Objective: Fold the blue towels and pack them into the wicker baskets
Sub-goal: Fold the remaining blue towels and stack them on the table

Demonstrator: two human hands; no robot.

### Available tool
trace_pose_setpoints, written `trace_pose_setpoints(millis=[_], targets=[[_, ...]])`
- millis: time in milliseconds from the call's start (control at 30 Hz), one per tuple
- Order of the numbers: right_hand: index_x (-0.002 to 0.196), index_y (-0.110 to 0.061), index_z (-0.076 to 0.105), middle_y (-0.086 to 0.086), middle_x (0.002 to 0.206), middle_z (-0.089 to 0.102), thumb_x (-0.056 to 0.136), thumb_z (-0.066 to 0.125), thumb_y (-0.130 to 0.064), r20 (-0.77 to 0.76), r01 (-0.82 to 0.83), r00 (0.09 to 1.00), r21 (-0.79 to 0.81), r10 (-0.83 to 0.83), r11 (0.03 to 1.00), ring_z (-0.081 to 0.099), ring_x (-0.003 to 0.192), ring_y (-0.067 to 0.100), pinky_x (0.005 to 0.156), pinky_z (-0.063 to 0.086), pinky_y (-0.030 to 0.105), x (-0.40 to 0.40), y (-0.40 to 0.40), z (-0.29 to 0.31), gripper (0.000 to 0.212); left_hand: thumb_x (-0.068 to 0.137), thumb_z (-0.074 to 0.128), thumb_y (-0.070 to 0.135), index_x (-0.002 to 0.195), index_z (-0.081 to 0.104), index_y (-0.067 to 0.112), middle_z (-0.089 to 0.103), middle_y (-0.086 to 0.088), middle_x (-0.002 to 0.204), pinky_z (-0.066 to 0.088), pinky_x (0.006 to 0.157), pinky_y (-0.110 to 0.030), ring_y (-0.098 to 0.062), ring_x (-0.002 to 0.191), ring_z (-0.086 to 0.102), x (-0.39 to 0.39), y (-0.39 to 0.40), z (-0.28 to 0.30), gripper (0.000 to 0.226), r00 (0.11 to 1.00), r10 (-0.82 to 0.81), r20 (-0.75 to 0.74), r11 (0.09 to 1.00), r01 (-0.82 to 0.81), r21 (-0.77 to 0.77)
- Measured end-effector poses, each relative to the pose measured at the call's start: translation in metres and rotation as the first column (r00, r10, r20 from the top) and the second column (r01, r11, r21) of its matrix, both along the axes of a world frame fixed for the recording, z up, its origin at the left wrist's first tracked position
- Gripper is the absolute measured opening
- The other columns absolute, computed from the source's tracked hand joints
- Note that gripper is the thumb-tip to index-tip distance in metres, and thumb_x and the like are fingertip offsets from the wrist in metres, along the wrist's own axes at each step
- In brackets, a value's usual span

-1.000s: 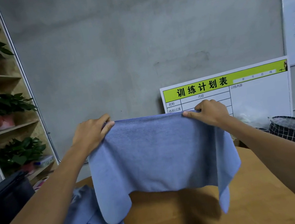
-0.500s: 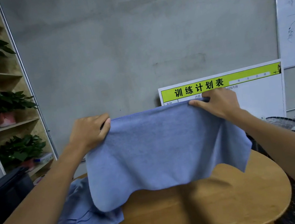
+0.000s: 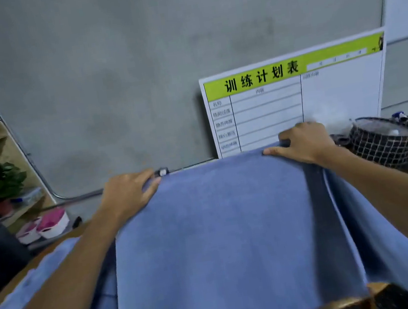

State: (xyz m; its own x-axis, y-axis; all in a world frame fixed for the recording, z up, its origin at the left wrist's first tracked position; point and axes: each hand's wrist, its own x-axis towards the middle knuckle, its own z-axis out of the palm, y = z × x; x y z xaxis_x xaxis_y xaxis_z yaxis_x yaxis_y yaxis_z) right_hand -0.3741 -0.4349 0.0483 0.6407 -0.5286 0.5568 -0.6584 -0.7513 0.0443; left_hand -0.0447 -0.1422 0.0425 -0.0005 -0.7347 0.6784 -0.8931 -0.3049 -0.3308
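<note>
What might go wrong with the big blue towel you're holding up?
The blue towel hangs from just its top corners, gripped by the left hand and right hand, so a corner might slip. It also covers most of the view, hiding the table, so it may land crooked or catch on the other towels lying at the left.

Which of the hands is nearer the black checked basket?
Right. The right hand grips the towel corner just left of the black checked basket; the left hand holds the opposite corner, far across.
</note>
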Motion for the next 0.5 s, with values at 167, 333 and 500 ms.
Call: trace_pose_setpoints(millis=[167, 333, 500], targets=[[0.062, -0.026, 0.044, 0.0, 0.078, 0.064, 0.069, 0.019, -0.096, -0.092, -0.044, 0.994, 0.126, 0.056, 0.991, 0.063, 0.081, 0.026, 0.061, 0.035, 0.03, 0.032, -0.061, -0.156, 0.075, 0.096, 0.027, 0.066, 0.078, 0.057, 0.026, 0.062, 0.0, 0.061, 0.04, 0.047, -0.029, -0.028, 0.056, 0.063, 0.038, -0.05, -0.159, 0.053, 0.982, 0.069, -0.175, 0.98, -0.034, 0.198], [0.063, -0.034, 0.036, -0.008, 0.066, 0.051, 0.081, 0.027, -0.086, -0.017, -0.167, 0.985, 0.16, 0.172, 0.973, 0.058, 0.069, 0.025, 0.065, 0.03, 0.033, 0.052, -0.088, -0.227, 0.056, 0.088, 0.041, 0.065, 0.072, 0.042, 0.028, 0.055, 0.002, 0.058, 0.036, 0.05, -0.032, -0.028, 0.059, 0.061, 0.054, -0.072, -0.223, 0.04, 0.909, 0.19, -0.371, 0.978, -0.142, 0.152], [0.082, -0.025, 0.059, -0.004, 0.09, 0.06, 0.085, 0.041, -0.075, -0.033, -0.117, 0.993, 0.014, 0.118, 0.993, 0.054, 0.085, 0.024, 0.076, 0.036, 0.039, 0.054, -0.094, -0.227, 0.053, 0.091, 0.044, 0.053, 0.08, 0.053, 0.022, 0.05, -0.001, 0.082, 0.034, 0.065, -0.039, -0.028, 0.075, 0.051, 0.061, -0.08, -0.215, 0.034, 0.976, 0.117, -0.183, 0.988, -0.097, 0.117]])
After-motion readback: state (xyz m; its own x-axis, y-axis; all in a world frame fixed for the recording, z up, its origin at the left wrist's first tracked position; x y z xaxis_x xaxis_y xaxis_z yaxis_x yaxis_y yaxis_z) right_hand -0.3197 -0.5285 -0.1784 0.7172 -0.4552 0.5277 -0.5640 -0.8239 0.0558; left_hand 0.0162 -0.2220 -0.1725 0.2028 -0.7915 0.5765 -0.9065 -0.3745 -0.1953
